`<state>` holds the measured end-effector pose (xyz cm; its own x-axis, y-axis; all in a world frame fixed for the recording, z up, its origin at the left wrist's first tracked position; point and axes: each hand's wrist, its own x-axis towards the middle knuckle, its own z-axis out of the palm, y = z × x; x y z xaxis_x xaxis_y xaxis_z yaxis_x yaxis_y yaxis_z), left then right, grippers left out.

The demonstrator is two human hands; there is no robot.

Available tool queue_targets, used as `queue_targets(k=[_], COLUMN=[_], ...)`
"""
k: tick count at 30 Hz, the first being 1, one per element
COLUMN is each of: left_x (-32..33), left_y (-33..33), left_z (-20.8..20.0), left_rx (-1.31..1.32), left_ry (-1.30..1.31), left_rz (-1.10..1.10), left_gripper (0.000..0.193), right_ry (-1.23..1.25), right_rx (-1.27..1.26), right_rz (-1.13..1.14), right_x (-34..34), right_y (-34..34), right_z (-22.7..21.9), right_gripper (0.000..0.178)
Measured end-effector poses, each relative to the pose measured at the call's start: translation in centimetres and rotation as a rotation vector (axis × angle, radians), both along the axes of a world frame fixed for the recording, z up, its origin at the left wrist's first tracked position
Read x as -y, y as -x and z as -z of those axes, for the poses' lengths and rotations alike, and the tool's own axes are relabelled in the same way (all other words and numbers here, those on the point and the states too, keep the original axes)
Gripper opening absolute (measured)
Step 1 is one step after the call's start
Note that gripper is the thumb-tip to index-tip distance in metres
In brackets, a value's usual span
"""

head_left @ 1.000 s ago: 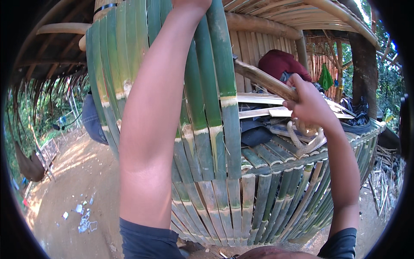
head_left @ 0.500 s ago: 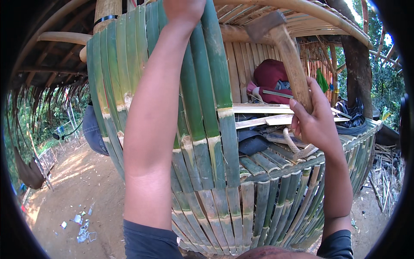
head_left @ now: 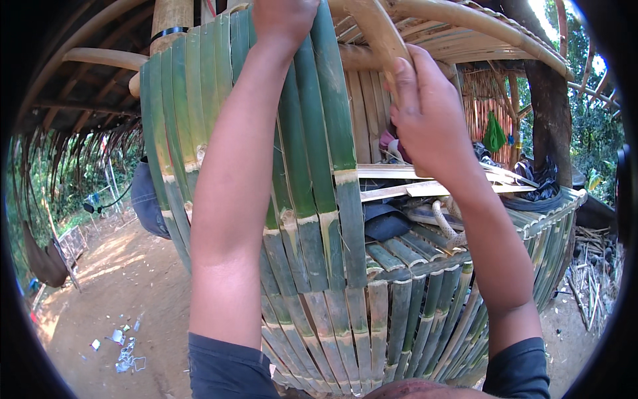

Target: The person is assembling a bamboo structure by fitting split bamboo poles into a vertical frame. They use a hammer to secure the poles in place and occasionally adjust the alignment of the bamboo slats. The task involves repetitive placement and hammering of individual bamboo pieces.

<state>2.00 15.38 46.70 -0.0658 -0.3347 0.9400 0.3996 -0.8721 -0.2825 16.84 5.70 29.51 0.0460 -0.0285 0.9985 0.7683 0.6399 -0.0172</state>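
Observation:
My right hand [head_left: 428,110] is closed round the wooden handle of a hatchet [head_left: 379,33]. Its handle slants up to the left, and the head is cut off by the top edge of the view. High on the wall of upright green bamboo slats [head_left: 325,126], my left hand [head_left: 286,16] is at the slats' upper ends. Its fingers are hidden beyond the frame, so what they hold does not show. The left forearm covers several slats. Each slat stands side by side with its neighbours, with pale bands at the joints.
Right of the slats, a bamboo platform [head_left: 425,256] bears pale split strips [head_left: 432,188], a woven coil [head_left: 448,223] and black plastic [head_left: 545,176]. A bamboo beam [head_left: 465,23] crosses overhead. Blue-grey cloth [head_left: 149,199] hangs at left. Litter [head_left: 126,352] lies on the dirt floor.
My right hand has moved up and left with the hatchet, bringing its handle close to the slats' top and its head out of view. My left hand has stayed in nearly the same place.

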Motion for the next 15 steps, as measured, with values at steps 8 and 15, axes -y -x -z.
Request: queue_targets(k=[8,15], left_x=[-1.9,-1.9], left_y=[0.4,0.8], left_z=[-0.7,-0.6], left_rx=[-0.018,-0.038], left_ry=[-0.057,0.015], left_rz=[-0.154,-0.162], left_gripper=[0.016,0.02], right_ry=[-0.348,-0.223], right_rx=[0.142,0.205], right_rz=[0.137,0.211], right_x=[-3.2,-3.3], right_y=[1.5,0.9], right_z=[-2.8,-2.6], right_gripper=[0.049,0.073])
